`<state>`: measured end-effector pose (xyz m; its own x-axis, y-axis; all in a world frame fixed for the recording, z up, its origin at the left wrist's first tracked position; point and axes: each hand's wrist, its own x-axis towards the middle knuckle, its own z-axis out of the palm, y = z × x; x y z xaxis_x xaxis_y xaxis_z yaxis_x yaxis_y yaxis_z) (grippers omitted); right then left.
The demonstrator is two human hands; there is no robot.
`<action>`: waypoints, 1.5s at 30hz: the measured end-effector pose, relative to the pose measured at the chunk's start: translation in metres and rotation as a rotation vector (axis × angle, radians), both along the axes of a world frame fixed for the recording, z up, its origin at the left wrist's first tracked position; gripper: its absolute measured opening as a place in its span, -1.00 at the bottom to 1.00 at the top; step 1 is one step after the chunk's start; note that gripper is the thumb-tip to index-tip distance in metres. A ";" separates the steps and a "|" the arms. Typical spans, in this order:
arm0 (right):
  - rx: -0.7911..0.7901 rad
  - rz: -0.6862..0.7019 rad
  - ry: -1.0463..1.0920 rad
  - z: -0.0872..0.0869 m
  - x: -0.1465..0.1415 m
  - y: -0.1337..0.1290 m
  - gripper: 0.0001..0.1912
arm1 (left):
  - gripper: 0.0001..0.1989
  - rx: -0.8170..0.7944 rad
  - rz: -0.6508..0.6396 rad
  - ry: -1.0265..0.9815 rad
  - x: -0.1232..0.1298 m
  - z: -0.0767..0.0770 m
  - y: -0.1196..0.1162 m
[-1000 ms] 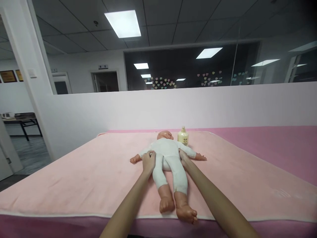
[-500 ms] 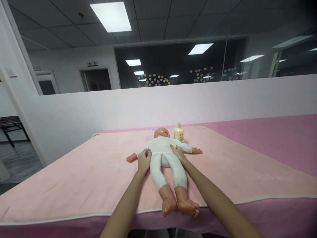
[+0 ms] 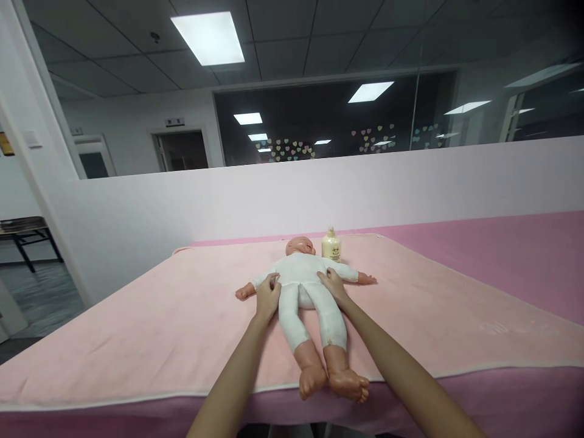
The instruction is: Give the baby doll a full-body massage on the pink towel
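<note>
1. The doll lies on the pink blanket, arms spread, head at the far end, feet reaching over the near hem.
2. Left hand: positioned against the doll's side at the waist, fingers curled; whether the grip holds cloth cannot be told.
3. Right hand: positioned at the opposite side of the waist, fingertips on the white body; grip closure cannot be determined.
4. The pale yellow bottle stands upright near the doll's head, behind one arm.
</note>
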<state>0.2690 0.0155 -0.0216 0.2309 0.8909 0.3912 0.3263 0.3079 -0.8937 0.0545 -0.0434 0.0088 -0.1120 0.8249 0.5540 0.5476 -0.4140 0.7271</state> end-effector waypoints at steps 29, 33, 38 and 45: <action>0.051 0.088 -0.051 0.006 0.000 -0.013 -0.60 | -0.78 0.098 0.059 0.065 0.005 0.001 -0.005; 0.057 0.069 -0.035 0.007 0.000 -0.016 -0.61 | -0.78 0.102 0.046 0.085 0.004 0.000 -0.003; 0.056 0.054 -0.047 0.008 -0.001 -0.017 -0.60 | -0.77 0.092 0.054 0.091 0.005 0.001 -0.004; 0.034 0.074 -0.050 0.012 -0.001 -0.020 -0.61 | -0.77 0.080 0.050 0.065 0.004 0.003 -0.007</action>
<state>0.2685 -0.0049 -0.0096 0.1443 0.8909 0.4307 0.3451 0.3626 -0.8657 0.0589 -0.0500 0.0113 -0.1136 0.7721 0.6252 0.6138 -0.4403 0.6553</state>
